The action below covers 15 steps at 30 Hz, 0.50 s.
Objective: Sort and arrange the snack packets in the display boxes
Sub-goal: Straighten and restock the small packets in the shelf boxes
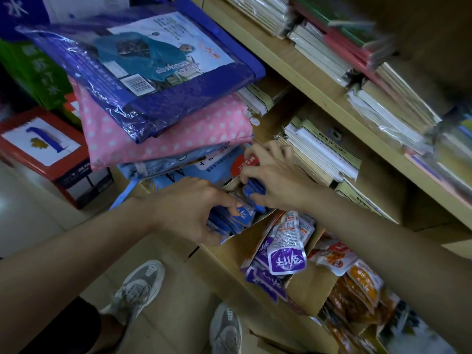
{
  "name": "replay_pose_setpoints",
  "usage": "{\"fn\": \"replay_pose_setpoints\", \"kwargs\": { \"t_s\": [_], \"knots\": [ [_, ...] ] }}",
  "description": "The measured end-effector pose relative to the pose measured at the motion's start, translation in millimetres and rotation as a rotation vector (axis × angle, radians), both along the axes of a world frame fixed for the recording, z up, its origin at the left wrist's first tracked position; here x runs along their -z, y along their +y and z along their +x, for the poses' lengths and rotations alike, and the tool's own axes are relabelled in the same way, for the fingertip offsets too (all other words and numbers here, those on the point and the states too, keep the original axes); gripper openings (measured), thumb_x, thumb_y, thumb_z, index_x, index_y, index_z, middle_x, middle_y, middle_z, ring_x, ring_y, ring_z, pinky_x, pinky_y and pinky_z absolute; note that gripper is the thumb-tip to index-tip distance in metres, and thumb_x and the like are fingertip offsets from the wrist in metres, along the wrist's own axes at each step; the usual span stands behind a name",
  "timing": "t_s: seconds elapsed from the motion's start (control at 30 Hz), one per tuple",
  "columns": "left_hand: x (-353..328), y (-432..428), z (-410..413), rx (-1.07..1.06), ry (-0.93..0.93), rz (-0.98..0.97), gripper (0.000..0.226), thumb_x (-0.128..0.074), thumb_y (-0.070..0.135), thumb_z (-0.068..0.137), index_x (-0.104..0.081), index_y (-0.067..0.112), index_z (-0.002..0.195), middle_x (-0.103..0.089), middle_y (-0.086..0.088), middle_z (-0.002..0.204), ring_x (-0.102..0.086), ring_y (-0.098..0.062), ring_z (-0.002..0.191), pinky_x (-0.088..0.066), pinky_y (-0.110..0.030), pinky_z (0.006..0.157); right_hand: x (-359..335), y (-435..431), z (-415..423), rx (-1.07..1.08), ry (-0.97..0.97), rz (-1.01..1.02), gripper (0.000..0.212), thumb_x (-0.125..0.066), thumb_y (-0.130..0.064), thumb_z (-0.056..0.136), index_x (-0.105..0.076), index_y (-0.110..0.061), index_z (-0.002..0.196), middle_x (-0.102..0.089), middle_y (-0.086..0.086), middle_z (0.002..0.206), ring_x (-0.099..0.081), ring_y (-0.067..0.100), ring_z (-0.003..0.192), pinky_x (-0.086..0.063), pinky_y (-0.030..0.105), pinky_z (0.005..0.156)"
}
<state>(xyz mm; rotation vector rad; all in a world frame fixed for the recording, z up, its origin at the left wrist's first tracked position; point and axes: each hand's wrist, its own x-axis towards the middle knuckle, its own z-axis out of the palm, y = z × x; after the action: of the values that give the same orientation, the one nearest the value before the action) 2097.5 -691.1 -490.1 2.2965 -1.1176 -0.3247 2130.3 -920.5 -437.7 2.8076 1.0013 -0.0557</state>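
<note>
Several blue snack packets [244, 215] stand packed in a cardboard display box [231, 183] on a low shelf. My left hand [196, 210] grips the near end of the blue bundle, thumb on a packet's face. My right hand [275, 180] curls over the far end, fingers pinching blue packets by the box's red flap [241, 163]. To the right, a second box [314, 284] holds purple packets [286, 259], and orange packets [362, 279] fill the box beyond it.
Bagged raincoats in blue [153, 65] and pink polka-dot [163, 134] wrappers are stacked just left of the blue box. Notebooks [324, 154] fill the wooden shelves [332, 98] above. A red carton [43, 149] sits on the floor at left. My grey shoes [138, 290] stand below.
</note>
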Motion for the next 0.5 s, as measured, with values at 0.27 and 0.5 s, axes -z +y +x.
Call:
{"fn": "replay_pose_setpoints", "kwargs": {
  "t_s": [0.27,0.5],
  "knots": [
    [-1.0,-6.5,2.6,0.019,-0.037,0.024,0.057,-0.06,0.062,0.068,-0.063,0.04,0.121,-0.069,0.018,0.118,-0.066,-0.006,0.096,-0.053,-0.032,0.078,43.4,-13.2,-47.4,0.414,-0.443,0.306,0.042,-0.088,-0.04,0.069,-0.069,-0.016,0.097,-0.055,0.002,0.098,-0.05,0.025,0.097,-0.035,0.039,0.081],
    [-2.0,-6.2,1.3,0.02,-0.038,-0.022,0.054,-0.066,0.057,0.069,-0.067,0.039,0.12,-0.068,0.022,0.116,-0.063,-0.002,0.09,-0.048,-0.026,0.073,51.0,-8.1,-56.9,0.546,-0.341,0.272,0.039,-0.085,-0.049,0.071,-0.079,-0.024,0.1,-0.058,-0.001,0.108,-0.045,0.028,0.105,-0.023,0.037,0.081]
  ]
}}
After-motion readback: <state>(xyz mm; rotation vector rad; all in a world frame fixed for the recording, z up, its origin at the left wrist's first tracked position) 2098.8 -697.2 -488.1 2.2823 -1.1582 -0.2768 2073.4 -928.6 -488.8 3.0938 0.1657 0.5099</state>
